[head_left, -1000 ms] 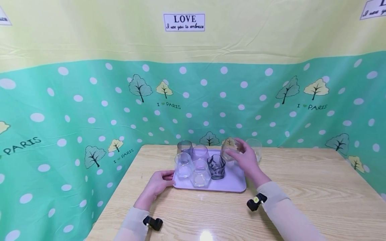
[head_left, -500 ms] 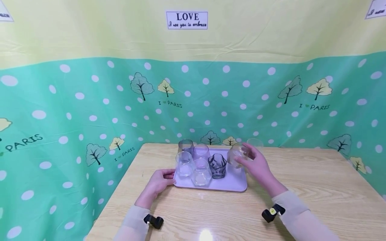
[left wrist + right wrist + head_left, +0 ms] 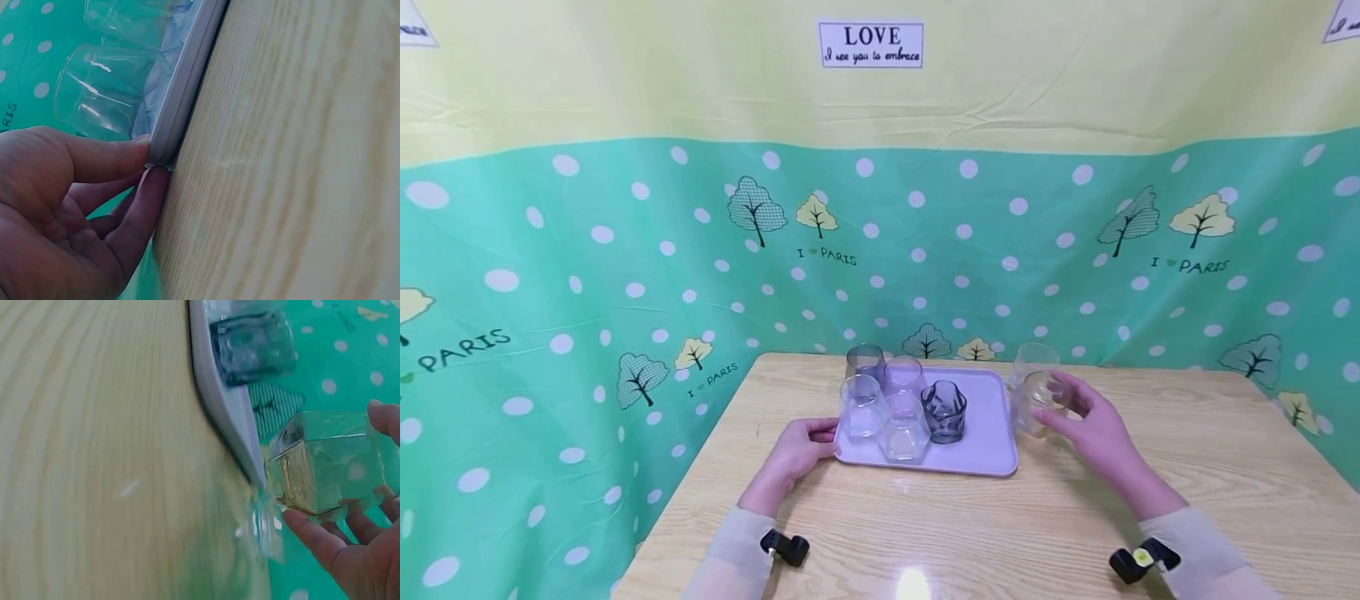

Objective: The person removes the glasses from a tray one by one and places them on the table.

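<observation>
My left hand (image 3: 797, 457) pinches the near left corner of the lilac tray (image 3: 988, 437); in the left wrist view the thumb lies on its rim (image 3: 169, 128) and fingertips are underneath. Just past the tray's right edge, my right hand (image 3: 1101, 433) holds a clear, faintly amber drinking glass (image 3: 331, 459) between thumb and fingers. On the tray stand a faceted dark grey glass (image 3: 943, 417), a pinkish glass (image 3: 904, 375), a smoky glass (image 3: 865, 360) and two clear glasses, one at the left (image 3: 861, 408) and one in front (image 3: 904, 437).
Another clear glass (image 3: 1036, 358) stands on the wooden table (image 3: 925, 521) behind the held glass, right of the tray. A green and yellow patterned cloth (image 3: 880, 208) hangs along the table's back edge.
My right hand has carried the amber-tinted glass from above the tray's back right part rightward, past the tray's edge. The left hand keeps its hold on the tray corner.
</observation>
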A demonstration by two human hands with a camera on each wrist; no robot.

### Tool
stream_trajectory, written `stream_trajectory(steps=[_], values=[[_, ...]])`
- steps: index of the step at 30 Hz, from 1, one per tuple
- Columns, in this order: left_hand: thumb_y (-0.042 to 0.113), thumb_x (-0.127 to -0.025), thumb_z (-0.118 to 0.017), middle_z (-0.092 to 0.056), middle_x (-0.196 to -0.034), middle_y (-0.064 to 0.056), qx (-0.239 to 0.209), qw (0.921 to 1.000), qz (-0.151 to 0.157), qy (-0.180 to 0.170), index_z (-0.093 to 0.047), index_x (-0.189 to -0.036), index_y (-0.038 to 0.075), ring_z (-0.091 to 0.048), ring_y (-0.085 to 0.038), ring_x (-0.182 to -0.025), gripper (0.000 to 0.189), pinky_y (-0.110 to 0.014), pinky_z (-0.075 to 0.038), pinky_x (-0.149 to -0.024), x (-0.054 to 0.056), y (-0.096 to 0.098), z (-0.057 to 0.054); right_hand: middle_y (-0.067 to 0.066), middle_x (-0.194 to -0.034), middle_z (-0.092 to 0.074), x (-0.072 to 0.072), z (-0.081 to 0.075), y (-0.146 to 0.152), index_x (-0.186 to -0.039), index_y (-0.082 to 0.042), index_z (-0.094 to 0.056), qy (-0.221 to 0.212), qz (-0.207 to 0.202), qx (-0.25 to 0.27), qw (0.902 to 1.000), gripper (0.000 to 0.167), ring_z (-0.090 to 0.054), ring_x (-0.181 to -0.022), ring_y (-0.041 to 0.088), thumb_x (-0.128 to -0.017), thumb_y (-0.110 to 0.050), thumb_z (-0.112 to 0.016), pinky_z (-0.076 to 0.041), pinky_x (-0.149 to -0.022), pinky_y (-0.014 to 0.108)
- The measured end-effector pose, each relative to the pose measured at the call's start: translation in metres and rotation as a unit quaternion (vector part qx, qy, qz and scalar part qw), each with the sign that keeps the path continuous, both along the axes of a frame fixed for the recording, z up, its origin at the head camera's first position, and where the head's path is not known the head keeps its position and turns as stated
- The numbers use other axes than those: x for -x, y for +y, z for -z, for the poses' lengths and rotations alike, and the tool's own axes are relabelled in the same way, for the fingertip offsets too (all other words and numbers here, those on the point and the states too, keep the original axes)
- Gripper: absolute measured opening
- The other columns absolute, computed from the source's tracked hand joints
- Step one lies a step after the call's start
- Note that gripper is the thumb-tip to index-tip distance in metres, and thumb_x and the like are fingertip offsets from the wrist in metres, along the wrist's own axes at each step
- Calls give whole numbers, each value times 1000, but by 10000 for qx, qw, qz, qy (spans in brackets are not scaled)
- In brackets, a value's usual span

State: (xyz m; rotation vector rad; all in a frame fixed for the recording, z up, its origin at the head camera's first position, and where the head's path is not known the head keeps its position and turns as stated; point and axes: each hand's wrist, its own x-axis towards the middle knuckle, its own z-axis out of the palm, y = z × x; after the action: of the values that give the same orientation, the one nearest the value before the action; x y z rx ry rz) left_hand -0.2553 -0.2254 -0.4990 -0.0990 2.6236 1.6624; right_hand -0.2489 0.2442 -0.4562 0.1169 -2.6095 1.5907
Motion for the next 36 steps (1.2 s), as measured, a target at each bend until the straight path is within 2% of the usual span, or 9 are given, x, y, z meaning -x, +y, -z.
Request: stream_trajectory(steps=[3, 6, 11, 19, 21, 23, 27, 31, 36], values=[[-10, -88, -79, -76, -117, -14, 21, 10000, 19, 34, -70, -133, -9, -71, -26, -107, 46, -36, -60, -91, 0, 0, 0, 27, -157, -49, -6, 3, 17, -169, -9, -31, -33, 116, -164, 9998, 92, -43, -146, 50, -98, -46, -78, -52, -102, 26], [-10, -87, -79, -76, -117, -15, 31, 10000, 14, 60, -70, -133, -9, -72, -27, -107, 46, -36, -60, -92, -1, 0, 0, 29, -157, -47, -9, 6, 33, -169, -8, -30, -48, 234, -176, 9996, 93, -42, -145, 52, -99, -46, -77, -46, -87, 7], [-9, -88, -79, -76, -117, -14, 63, 10000, 29, 49, -70, -133, -8, -71, -25, -106, 46, -34, -60, -91, -1, 0, 0, 30, -156, -48, -6, 12, 57, -169, -8, -28, 32, 466, -264, 9986, 94, -42, -143, 53, -99, -46, -77, -43, -82, 4], [-9, -89, -79, -76, -119, -15, 37, 10000, 26, 47, -69, -134, -8, -71, -26, -108, 46, -34, -60, -92, 1, 0, -1, 32, -158, -44, 10, 12, 75, -169, -5, -25, 74, 669, -311, 9972, 98, -42, -143, 54, -99, -49, -76, -44, -80, 4], [-9, -89, -79, -76, -119, -15, 51, 10000, -3, 20, -69, -134, -8, -71, -26, -108, 46, -34, -60, -92, 0, 0, 0, 32, -158, -44, 14, 12, 76, -168, -2, -25, 24, 729, -286, 9969, 98, -42, -142, 53, -99, -49, -76, -50, -90, 12], [-9, -89, -79, -76, -118, -15, 98, 9999, -13, 18, -69, -134, -8, -71, -25, -107, 46, -35, -60, -92, 0, 0, 0, 33, -160, -41, 19, 12, 77, -168, 0, -25, -36, 748, -272, 9968, 98, -41, -143, 53, -100, -50, -74, -52, -105, 29], [-8, -88, -80, -76, -117, -14, 146, 9999, -5, 38, -70, -133, -8, -71, -25, -107, 46, -37, -59, -93, 0, -1, 0, 33, -165, -33, 29, 13, 79, -169, -1, -21, -165, 708, -139, 9973, 100, -34, -147, 56, -100, -52, -73, -37, -116, 67], [-9, -88, -80, -76, -117, -14, 91, 10000, 16, 32, -70, -133, -8, -71, -25, -107, 46, -37, -60, -92, 0, -1, 2, 32, -168, -27, 38, 14, 80, -170, -3, -17, -238, 671, 2, 9975, 104, -29, -151, 57, -99, -55, -72, -31, -118, 70], [-9, -87, -80, -77, -116, -14, 52, 10000, 23, 30, -70, -133, -9, -71, -25, -106, 47, -35, -60, -90, 0, -2, 3, 33, -167, -30, 50, 14, 80, -170, -2, -18, -240, 666, -7, 9975, 105, -31, -149, 55, -98, -56, -73, -34, -117, 69]])
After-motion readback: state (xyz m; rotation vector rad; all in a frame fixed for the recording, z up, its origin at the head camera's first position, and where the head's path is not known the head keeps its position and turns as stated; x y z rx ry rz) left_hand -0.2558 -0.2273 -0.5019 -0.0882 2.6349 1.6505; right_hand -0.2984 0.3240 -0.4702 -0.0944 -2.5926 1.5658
